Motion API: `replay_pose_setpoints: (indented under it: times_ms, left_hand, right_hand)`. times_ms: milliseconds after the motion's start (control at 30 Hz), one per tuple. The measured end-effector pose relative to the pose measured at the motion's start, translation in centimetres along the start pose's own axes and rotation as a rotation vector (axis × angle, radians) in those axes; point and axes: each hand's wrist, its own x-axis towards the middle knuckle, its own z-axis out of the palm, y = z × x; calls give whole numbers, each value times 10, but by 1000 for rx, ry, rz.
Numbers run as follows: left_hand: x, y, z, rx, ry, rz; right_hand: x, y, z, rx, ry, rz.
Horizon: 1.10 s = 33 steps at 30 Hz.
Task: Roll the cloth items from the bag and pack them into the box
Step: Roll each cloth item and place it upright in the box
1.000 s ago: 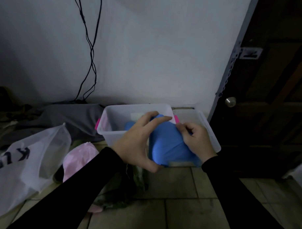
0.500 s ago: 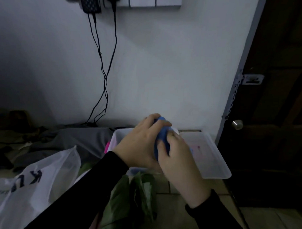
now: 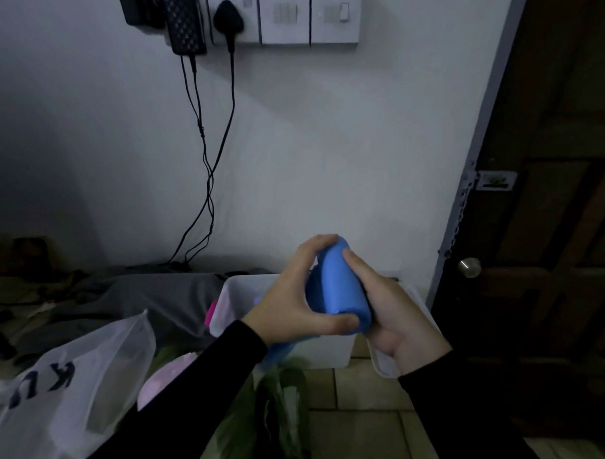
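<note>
— Hands first: what has each got hold of?
— Both are on the rolled blue cloth (image 3: pixel 344 282). The left hand (image 3: pixel 292 297) wraps it from the left, fingers curled over the far end and thumb pressed under the near end. The right hand (image 3: pixel 391 311) cups it from the right and beneath, one finger lying along the roll's upper side.

— Where is the roll?
— Held in the air above the translucent white plastic box (image 3: pixel 232 297), touching nothing but the hands. A loose blue tail hangs below the left wrist.

— And the box?
— On the tiled floor (image 3: pixel 362 434), close to the white wall (image 3: pixel 331 161), with a pink latch on its left side. Its flat clear lid (image 3: pixel 425 312) lies just beside it on the right, near the dark wooden door (image 3: pixel 551 238).

— What else is down there?
— A white plastic bag with dark letters (image 3: pixel 65 392) toward the floor's left edge, a pale pink cloth (image 3: pixel 165 379) beside it, a green patterned cloth (image 3: pixel 281 417) in front of the box, and a grey cloth (image 3: pixel 147 299) along the wall. Black cables (image 3: pixel 207 157) hang from wall sockets.
</note>
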Motion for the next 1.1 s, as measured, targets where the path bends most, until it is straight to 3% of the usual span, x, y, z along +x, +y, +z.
replay_pose_setpoints:
  times_ms: [100, 167, 233, 367, 467, 567, 633, 700, 733, 800, 900, 1000, 1100]
  left_hand:
    - [5, 5, 0, 343, -88, -4]
    - [8, 9, 3, 515, -66, 60]
    - [9, 11, 3, 439, -12, 77]
    - [6, -3, 13, -168, 105, -22]
    - [5, -13, 17, -194, 114, -105]
    - [10, -6, 7, 256, -30, -127]
    - [12, 5, 4, 570, -95, -30]
    - [13, 14, 3, 627, -96, 36]
    - [14, 15, 2, 589, -71, 43]
    - [14, 13, 1, 386, 28, 8]
    - [10, 0, 13, -153, 174, -35]
    - [7, -1, 21, -405, 140, -130]
    - [9, 2, 10, -161, 7, -186]
  right_hand:
    - [1, -2, -1, -505, 193, -141]
    - [1, -3, -1, -743, 207, -212]
    - [1, -4, -3, -609, 164, -158]
    - [4, -4, -2, 64, -65, 86]
    - [7, -2, -4, 115, -70, 86]
    - [11, 1, -7, -384, 170, 9]
    - [9, 0, -9, -826, 202, -115]
    - [8, -1, -7, -919, 180, -152]
    - [5, -3, -6, -818, 179, -131]
    - [4, -5, -4, -340, 81, -8]
    - [7, -7, -8, 156, -130, 75]
    - [9, -3, -11, 240, -117, 95]
    - [11, 3, -12, 162, -26, 112]
